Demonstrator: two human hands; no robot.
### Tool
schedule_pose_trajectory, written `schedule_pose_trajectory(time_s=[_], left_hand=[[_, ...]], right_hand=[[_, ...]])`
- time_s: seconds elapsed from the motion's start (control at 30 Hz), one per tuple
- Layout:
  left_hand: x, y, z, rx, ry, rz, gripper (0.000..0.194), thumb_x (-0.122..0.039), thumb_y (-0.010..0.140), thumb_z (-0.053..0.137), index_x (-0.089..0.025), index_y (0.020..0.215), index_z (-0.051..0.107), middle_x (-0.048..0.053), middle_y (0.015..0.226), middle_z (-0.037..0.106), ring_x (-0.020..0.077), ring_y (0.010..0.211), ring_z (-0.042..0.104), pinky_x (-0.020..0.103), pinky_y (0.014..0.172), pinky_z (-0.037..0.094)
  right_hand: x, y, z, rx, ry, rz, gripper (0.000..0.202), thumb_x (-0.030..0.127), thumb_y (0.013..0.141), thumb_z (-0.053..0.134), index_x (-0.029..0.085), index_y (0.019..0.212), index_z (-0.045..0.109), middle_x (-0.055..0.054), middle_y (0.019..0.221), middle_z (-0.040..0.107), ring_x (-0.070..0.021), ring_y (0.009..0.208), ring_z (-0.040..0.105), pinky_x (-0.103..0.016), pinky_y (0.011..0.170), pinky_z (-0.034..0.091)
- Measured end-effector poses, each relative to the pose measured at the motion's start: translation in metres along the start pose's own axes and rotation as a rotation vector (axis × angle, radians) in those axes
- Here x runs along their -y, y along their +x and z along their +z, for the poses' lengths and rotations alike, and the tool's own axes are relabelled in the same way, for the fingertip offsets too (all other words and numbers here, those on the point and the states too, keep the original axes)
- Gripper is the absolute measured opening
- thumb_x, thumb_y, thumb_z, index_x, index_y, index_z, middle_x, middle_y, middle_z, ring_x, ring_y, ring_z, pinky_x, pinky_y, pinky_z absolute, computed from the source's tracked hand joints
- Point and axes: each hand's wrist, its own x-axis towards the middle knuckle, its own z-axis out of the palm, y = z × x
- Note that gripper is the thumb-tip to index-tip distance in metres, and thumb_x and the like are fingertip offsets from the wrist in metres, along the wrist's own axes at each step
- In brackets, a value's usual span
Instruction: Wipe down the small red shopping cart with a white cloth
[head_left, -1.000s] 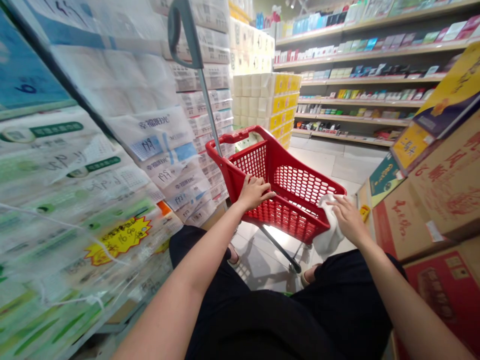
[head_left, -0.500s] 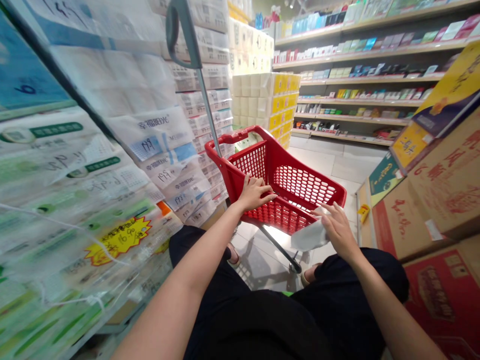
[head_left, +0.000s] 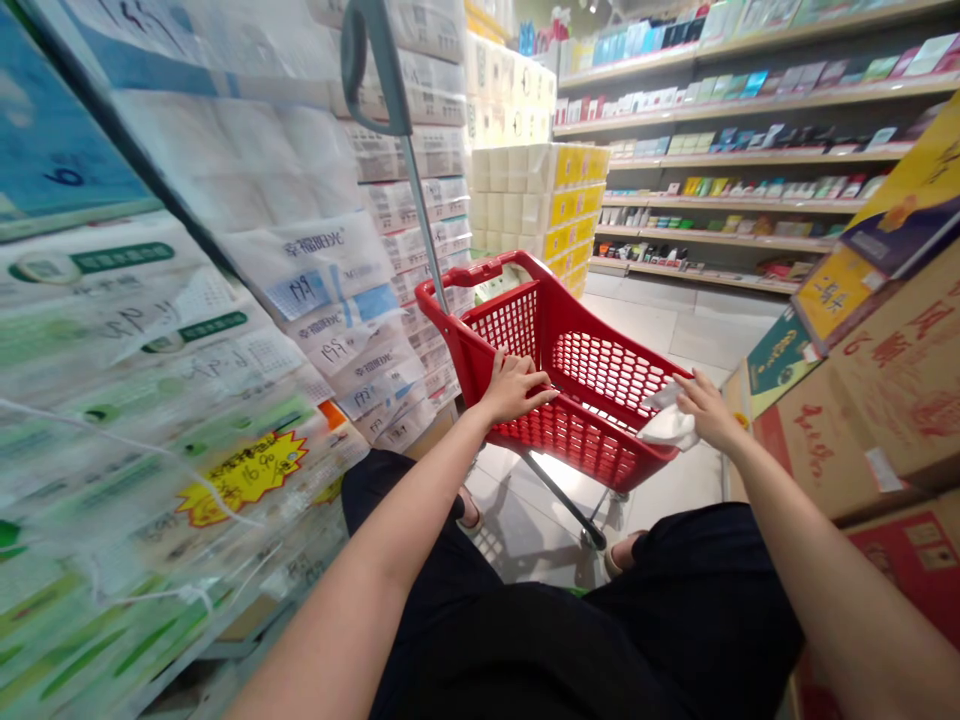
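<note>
A red plastic shopping cart (head_left: 600,465) with perforated walls stands in front of me, its long grey handle (head_left: 384,75) rising at the left. My left hand (head_left: 516,388) grips the near rim, fingers curved over the edge. At the cart's right end, my right hand (head_left: 709,410) is closed on a crumpled white cloth (head_left: 669,428). The cloth lies over the right rim, partly inside the basket. My right fingertips are partly hidden by the cloth. The inside floor of the cart is mostly out of sight behind the near wall.
Wrapped tissue packs (head_left: 322,260) are stacked high close on my left, with a yellow price tag (head_left: 244,478). Cardboard boxes (head_left: 900,370) stand on the right. Behind the cart are yellow-and-white paper roll packs (head_left: 540,200) and shelves of goods (head_left: 750,160). Pale tiles (head_left: 675,325) cover the floor.
My right hand has moved right and slightly up with the white cloth, from the outside of the near corner to the right rim. My left hand stays on the near rim.
</note>
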Motion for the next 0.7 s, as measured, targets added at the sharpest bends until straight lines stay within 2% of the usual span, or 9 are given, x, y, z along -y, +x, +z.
schedule_pose_trajectory(time_s=[0.17,0.33,0.53,0.6,0.7], left_hand=[[-0.001,0.0,0.0,-0.022,0.023,-0.03,0.038,-0.061,0.09,0.047,-0.031,0.094,0.069,0.002,0.097,0.054,0.0222,0.104,0.047,0.051,0.116,0.01],[0.0,-0.002,-0.003,0.0,0.005,-0.016,0.041,-0.064,0.089,0.047,-0.031,0.093,0.07,0.001,0.095,0.056,0.0213,0.102,0.048,0.047,0.113,0.015],[-0.001,-0.003,-0.006,0.002,0.011,-0.015,0.042,-0.065,0.088,0.047,-0.032,0.095,0.071,0.002,0.095,0.057,0.0215,0.101,0.047,0.046,0.112,0.017],[-0.003,-0.002,-0.006,-0.012,0.014,-0.011,0.041,-0.065,0.088,0.046,-0.033,0.097,0.072,0.002,0.095,0.057,0.0219,0.101,0.047,0.047,0.111,0.017],[-0.005,-0.001,-0.002,-0.026,0.015,-0.011,0.04,-0.064,0.089,0.046,-0.035,0.098,0.072,0.002,0.098,0.058,0.0222,0.102,0.047,0.047,0.111,0.018]], right_hand=[[0.006,-0.008,0.006,-0.039,0.093,0.065,0.056,0.049,0.091,0.034,0.018,0.131,0.058,-0.012,0.157,0.026,-0.0284,0.144,0.026,-0.044,0.118,0.021],[0.022,-0.037,0.0,-0.072,0.135,0.06,0.057,0.054,0.094,0.032,0.022,0.134,0.056,-0.008,0.159,0.023,-0.0276,0.146,0.021,-0.046,0.119,0.016],[0.058,-0.079,-0.007,-0.086,0.185,0.027,0.056,0.053,0.097,0.023,0.025,0.138,0.05,-0.004,0.16,0.02,-0.0242,0.147,0.016,-0.048,0.12,0.012],[0.071,-0.094,-0.005,-0.121,0.197,0.0,0.055,0.049,0.098,0.019,0.025,0.135,0.051,-0.004,0.158,0.024,-0.0237,0.147,0.018,-0.049,0.119,0.015],[0.092,-0.114,0.002,-0.178,0.127,-0.09,0.052,0.045,0.1,0.016,0.026,0.129,0.055,-0.004,0.148,0.04,-0.0244,0.145,0.019,-0.051,0.117,0.018]])
